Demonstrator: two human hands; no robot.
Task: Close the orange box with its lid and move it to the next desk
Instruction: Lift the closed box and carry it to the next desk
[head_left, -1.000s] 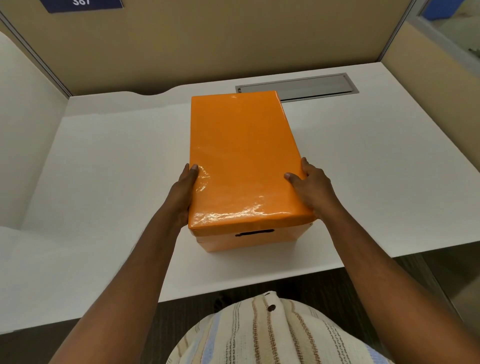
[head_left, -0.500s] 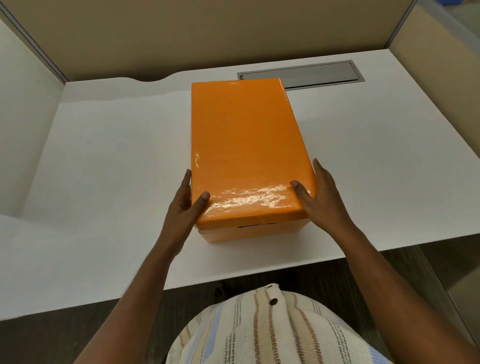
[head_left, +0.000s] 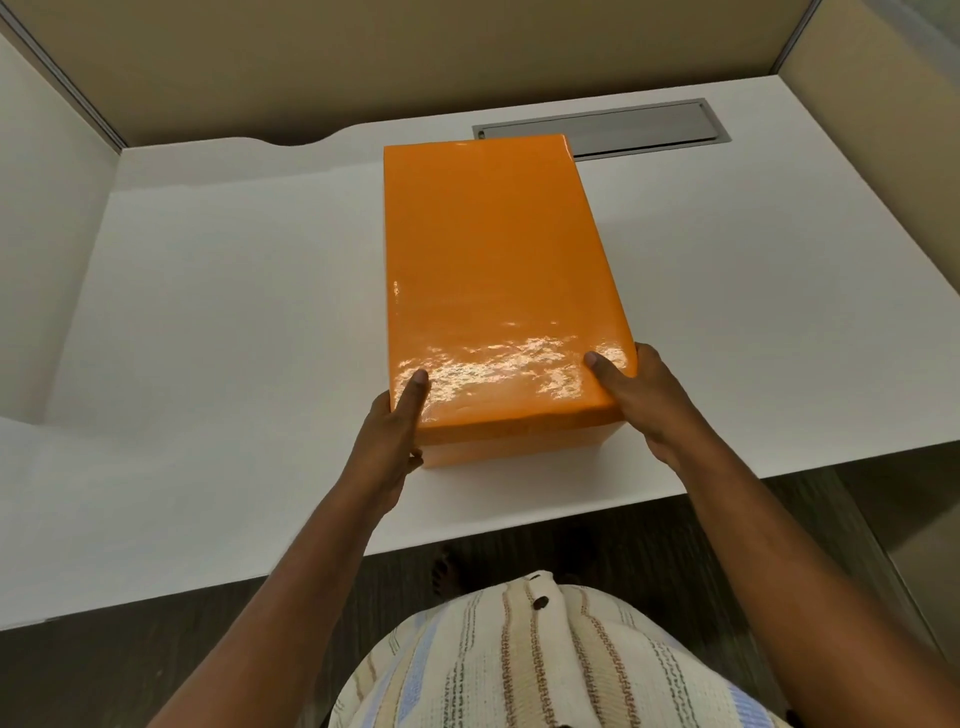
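Observation:
The orange box (head_left: 511, 444) stands on the white desk (head_left: 218, 322) with its glossy orange lid (head_left: 488, 270) sitting flat on top, covering it. My left hand (head_left: 392, 434) grips the near left corner, thumb on the lid and fingers down the box's side. My right hand (head_left: 641, 397) holds the near right corner the same way, thumb resting on the lid's top. Only a narrow strip of the box's front face shows under the lid.
A grey metal cable hatch (head_left: 623, 127) is set into the desk behind the box. Beige partition walls (head_left: 363, 57) enclose the desk at the back, left and right. The desk's front edge runs just below my hands, with dark floor beneath.
Both hands slid down toward the near corners of the box. The box looks farther from me and the handle slot on its front face is no longer visible.

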